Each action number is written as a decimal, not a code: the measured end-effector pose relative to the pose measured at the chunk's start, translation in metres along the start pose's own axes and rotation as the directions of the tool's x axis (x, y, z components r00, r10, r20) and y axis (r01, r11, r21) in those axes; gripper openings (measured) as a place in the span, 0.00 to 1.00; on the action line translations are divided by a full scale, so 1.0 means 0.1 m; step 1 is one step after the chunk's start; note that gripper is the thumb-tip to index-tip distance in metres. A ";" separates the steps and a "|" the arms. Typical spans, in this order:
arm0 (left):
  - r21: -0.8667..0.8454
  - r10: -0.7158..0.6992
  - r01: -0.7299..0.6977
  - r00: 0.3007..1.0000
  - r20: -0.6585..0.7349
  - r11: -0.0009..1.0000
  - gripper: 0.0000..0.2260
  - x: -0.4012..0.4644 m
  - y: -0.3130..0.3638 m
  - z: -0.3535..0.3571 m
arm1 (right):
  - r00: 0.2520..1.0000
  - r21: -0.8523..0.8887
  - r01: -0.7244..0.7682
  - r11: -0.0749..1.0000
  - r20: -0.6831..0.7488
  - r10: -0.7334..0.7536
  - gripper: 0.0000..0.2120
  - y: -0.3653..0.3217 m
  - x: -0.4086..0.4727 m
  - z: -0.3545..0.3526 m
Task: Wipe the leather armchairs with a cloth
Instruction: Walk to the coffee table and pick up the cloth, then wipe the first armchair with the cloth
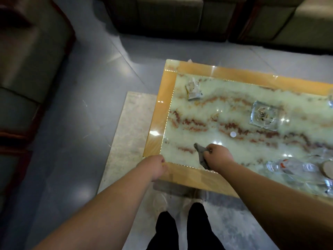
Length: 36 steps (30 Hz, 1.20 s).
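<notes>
The right hand (217,156) is covering part of the crumpled grey cloth (201,153); the olive leather armchairs (27,56) are running off-frame, blurred; clear glassware (295,168) is smearing together.

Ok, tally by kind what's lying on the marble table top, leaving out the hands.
Grey cloth: 1
White cap: 1
Glass ashtray: 1
Crumpled wrapper: 1
Clear bottle lying on its side: 1
Round coaster-like disc: 1
Total: 6; blurred glassware at the right edge not counted.

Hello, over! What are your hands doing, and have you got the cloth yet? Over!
Right hand grips the grey cloth over the table. Left hand curled at the table corner, holds nothing seen. Armchair left, untouched.
</notes>
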<state>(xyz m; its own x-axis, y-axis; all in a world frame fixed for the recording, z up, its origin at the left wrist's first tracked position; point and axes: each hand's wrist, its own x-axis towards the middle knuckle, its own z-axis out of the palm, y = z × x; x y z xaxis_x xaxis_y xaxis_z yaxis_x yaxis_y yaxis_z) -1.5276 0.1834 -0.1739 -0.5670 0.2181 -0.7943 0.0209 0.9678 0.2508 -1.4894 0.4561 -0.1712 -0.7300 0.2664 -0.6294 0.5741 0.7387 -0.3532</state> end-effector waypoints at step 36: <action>-0.466 -0.419 0.306 0.894 -0.160 0.830 0.23 -2.57 -0.65 1.21 | 0.714 -0.222 0.676 0.703 0.432 -0.551 0.17 -0.83 -1.39 0.06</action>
<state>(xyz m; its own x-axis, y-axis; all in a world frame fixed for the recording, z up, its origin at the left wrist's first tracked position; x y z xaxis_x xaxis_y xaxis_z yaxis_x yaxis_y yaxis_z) -1.2835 0.0798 -0.0534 -0.6474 -0.2309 -0.7263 -0.5400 0.8115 0.2233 -1.4339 0.3540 -0.0582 -0.6777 -0.4839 -0.5536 -0.1725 0.8365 -0.5200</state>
